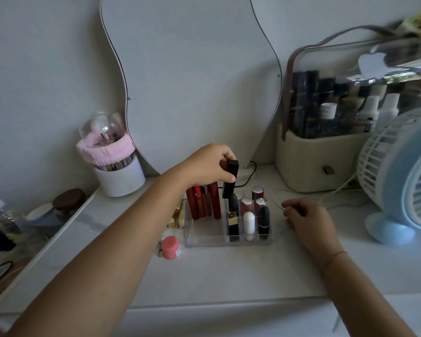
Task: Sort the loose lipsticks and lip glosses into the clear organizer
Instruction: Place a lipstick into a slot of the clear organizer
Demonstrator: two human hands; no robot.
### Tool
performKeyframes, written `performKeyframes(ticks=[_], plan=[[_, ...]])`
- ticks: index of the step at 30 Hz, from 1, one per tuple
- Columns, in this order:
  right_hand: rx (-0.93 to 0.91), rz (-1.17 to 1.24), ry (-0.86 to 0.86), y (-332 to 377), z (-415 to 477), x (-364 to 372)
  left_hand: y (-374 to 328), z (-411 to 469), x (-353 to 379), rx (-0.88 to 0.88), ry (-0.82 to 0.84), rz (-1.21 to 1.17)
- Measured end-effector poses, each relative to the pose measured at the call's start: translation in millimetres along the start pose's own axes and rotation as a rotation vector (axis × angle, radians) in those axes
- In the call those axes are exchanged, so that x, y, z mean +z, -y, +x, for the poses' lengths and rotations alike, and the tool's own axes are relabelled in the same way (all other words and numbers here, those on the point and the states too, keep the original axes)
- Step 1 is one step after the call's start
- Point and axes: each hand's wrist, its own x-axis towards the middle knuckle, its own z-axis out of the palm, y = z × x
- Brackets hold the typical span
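1. Head view: left grip (212, 166) pinching the upper part of a black lipstick tube (230, 181) between thumb and fingers. Tube tilted, lower end just above the rear small compartments of the clear organizer (204, 235).
2. Large left compartment: red lip glosses (204, 203) upright against the back wall.
3. Small right compartments: upright lipsticks, among them a white lipstick (249, 224) in the front row.
4. Right grip (309, 220) resting on the surface (229, 276) just right of the organizer, fingers loosely curled, holding nothing; thin white cable (338, 193) near the fingertips.
5. Pink jar (171, 247) on the surface, just left of the organizer.
6. Behind: mirror (192, 69), brush holder (119, 176), cosmetic case (326, 166); fan (404, 171) at far right.
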Motion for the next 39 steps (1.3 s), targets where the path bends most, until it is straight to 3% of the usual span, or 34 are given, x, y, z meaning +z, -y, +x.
performKeyframes(ticks=[11,21,39], plan=[[0.01,-0.005,-0.001,2.7,-2.7,-0.9,3.9,1.1,4.6,0.001,-0.034,-0.01],[0.008,-0.015,0.01,3.8,-4.6,-1.9,-5.4,4.5,3.0,0.055,0.043,0.125],[0.017,-0.031,0.022,6.2,-5.4,-2.5,-9.0,3.1,1.7,0.071,0.066,0.133]])
